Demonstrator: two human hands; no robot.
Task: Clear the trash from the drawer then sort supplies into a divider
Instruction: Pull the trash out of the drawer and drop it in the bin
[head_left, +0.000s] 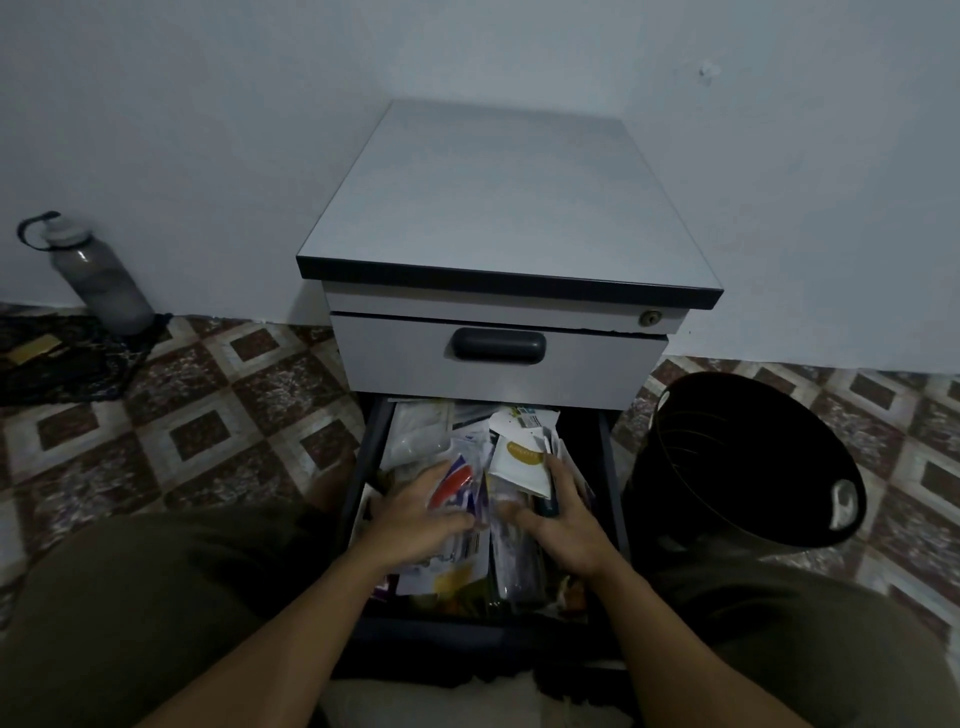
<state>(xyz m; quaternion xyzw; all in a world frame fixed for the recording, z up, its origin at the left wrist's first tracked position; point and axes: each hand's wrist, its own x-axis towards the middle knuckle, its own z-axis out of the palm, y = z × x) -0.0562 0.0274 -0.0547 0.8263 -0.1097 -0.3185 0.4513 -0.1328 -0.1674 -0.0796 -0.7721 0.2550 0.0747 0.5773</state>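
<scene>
The lower drawer (609, 467) of a grey cabinet (493, 208) is pulled open and crammed with several packets, papers and wrappers. My left hand (415, 512) lies flat on the pile, its fingers spread over a red, white and blue packet (457, 480). My right hand (563, 514) is in the drawer's right half, fingers and thumb curled round a dark cylindrical object (545, 505). A white packet with a yellow circle (522, 462) sits just above that hand, against its fingers. A clear plastic bag (418, 431) lies at the drawer's back left.
A black waste bin (748, 462) stands on the tiled floor right of the cabinet, tilted toward me. The upper drawer (498, 358) is closed. A grey water bottle (98, 275) stands by the wall at far left, beside a dark cloth (67, 364). My knees flank the drawer.
</scene>
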